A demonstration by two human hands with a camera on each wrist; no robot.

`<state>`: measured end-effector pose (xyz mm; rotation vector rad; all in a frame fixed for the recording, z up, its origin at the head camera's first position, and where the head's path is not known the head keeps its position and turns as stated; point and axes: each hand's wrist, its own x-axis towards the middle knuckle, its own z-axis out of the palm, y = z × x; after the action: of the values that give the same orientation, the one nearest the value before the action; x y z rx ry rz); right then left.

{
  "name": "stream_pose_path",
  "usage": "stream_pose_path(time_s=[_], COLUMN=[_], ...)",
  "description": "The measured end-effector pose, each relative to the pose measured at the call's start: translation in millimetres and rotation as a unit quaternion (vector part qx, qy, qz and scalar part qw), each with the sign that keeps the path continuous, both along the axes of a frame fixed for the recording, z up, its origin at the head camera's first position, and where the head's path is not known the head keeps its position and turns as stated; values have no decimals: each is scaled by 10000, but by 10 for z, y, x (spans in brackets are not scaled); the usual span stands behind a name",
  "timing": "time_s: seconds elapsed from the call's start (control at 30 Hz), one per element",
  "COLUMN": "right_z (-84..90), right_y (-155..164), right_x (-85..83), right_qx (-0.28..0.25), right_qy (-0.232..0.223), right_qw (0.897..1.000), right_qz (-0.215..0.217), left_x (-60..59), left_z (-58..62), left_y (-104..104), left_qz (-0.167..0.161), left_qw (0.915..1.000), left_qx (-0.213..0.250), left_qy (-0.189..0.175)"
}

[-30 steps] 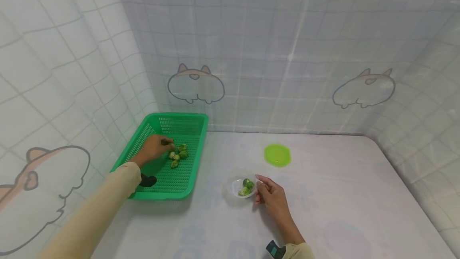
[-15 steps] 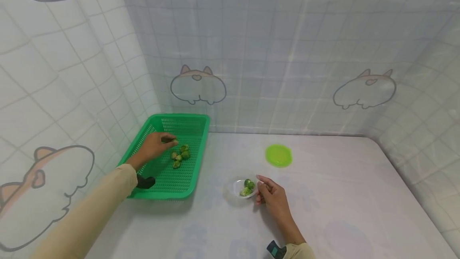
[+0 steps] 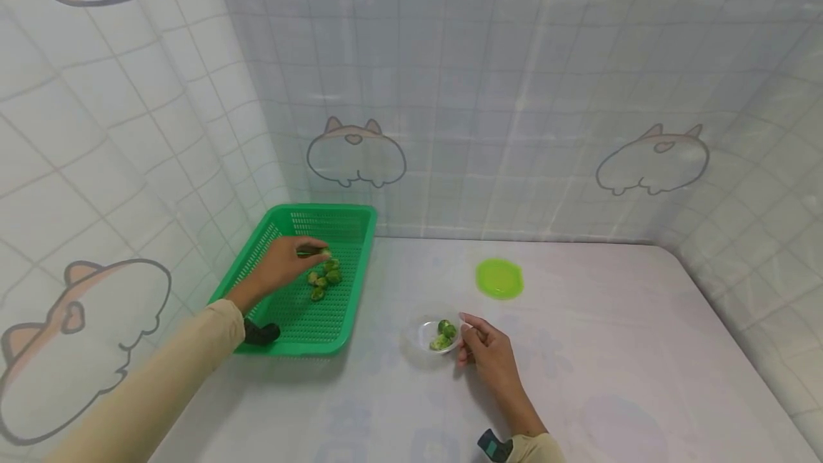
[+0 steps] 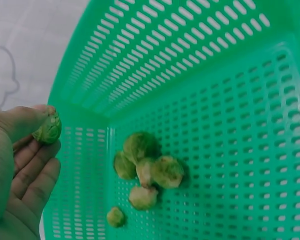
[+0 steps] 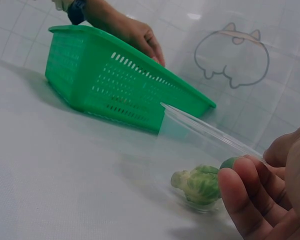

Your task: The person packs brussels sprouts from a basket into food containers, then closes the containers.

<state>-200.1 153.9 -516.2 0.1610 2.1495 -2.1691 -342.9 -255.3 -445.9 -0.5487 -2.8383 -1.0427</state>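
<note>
Thumb and fingers of my left hand [image 3: 279,266] pinch a Brussels sprout [image 4: 49,130], raised over the green basket [image 3: 353,306]. Below it, several more Brussels sprouts [image 4: 167,172] lie together on the basket's slotted floor. With the thumb and fingers, my right hand [image 3: 491,356] pinches the rim of a small clear plastic cup [image 5: 172,137] on the table. Inside the cup sit Brussels sprouts [image 5: 202,186], partly hidden behind my fingers in the right wrist view.
A bright green round lid [image 3: 499,279] lies flat on the pale tablecloth [image 3: 579,327], behind and right of the cup. Tile-patterned sheets [image 3: 463,127] with cartoon animals enclose the table at the back and sides. The basket stands close to the left side.
My left hand has lifted a Brussels sprout up from the basket floor and moved slightly right with it. The right hand keeps its hold on the cup rim.
</note>
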Motion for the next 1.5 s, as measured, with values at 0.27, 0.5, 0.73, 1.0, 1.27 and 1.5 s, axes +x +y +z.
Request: stream_pose_path(time_s=[0.27, 0.5, 0.73, 1.0, 1.27, 1.5], right_z=[-8, -278, -343, -344, -342, -346], right_y=[28, 69, 61, 48, 45, 43], right_x=[-25, -126, -141, -145, -139, -150], right_qx=[104, 75, -82, -105, -59, -49], right_qy=[-76, -33, 147, 200, 289, 222], right_qw=[9999, 10000, 9998, 9997, 9996, 9997], right_qz=[28, -21, -67, -82, -45, -47], left_x=[94, 154, 220, 299, 383, 443], left_z=[71, 105, 112, 108, 85, 12], left_y=[190, 406, 593, 796, 998, 1201], left_qz=[-273, -532, -709, -926, -1204, -1551], left_qw=[9993, 9976, 9953, 9918, 9877, 9820], left_qx=[200, 424, 635, 745, 865, 889], left_qy=[158, 85, -151, -465, -502, -615])
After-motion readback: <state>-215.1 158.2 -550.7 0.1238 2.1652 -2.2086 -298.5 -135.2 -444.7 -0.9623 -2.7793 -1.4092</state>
